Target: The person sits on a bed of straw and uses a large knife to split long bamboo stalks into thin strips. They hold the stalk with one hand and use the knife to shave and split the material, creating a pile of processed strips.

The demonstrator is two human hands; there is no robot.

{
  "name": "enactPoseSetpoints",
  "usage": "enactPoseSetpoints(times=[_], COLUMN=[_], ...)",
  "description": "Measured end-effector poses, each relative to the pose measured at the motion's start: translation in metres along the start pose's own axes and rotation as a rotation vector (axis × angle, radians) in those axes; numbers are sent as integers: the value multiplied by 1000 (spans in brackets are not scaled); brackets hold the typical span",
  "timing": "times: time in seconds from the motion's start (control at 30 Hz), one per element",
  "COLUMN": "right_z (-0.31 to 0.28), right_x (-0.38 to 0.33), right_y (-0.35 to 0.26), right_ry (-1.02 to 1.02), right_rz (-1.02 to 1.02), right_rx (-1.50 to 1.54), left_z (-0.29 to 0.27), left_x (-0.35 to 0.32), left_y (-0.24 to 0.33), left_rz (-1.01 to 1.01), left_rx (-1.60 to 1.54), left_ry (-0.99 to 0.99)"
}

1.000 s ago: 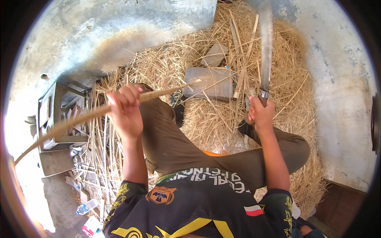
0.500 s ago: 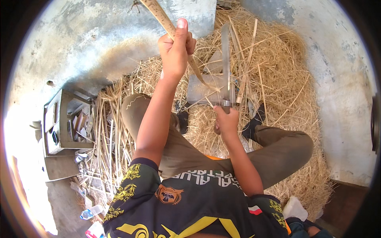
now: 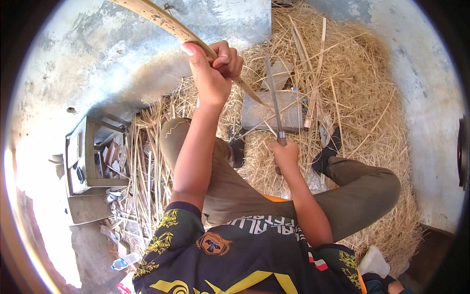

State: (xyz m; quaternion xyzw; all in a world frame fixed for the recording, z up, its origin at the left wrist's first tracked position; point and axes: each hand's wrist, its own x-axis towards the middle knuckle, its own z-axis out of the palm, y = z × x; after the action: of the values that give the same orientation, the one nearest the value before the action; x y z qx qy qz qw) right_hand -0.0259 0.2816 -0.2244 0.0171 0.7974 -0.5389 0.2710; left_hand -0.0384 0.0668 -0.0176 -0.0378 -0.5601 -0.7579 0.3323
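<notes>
Lowered: one knife (image 3: 273, 100), one bamboo strip (image 3: 181, 32), two hands.

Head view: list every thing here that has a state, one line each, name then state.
left hand: raised, shut around the cane
cane: long, curved, held up at a slant, lower tip down at the block
right hand: shut on the knife's handle
knife: blade pointing away, over the block beside the cane's tip
block: flat on the straw
wooden box: open, tools inside
straw: loose, spread around the legs
</notes>
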Motion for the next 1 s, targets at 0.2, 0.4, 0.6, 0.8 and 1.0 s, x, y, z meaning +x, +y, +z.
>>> enactPoseSetpoints(times=[0.2,0.4,0.6,0.8,1.0], right_z=[-26,-43,-39,-31,-35], right_x=[-43,-69,-74,-85,-90], right_y=[-69,-75,-70,-67,-70], right_ry=[-404,-641,-702,-629,-594], right_rz=[-64,1,-137,-183,-217], right_rx=[727,926,940,855,804], left_z=[3,2,5,9,6], left_x=[-4,-8,-7,-10,-9], left_y=[1,2,1,0,-1], left_rz=[1,-7,-1,-9,3], left_rx=[-11,19,39,57,50], left_ry=[-1,22,-16,-67,-74])
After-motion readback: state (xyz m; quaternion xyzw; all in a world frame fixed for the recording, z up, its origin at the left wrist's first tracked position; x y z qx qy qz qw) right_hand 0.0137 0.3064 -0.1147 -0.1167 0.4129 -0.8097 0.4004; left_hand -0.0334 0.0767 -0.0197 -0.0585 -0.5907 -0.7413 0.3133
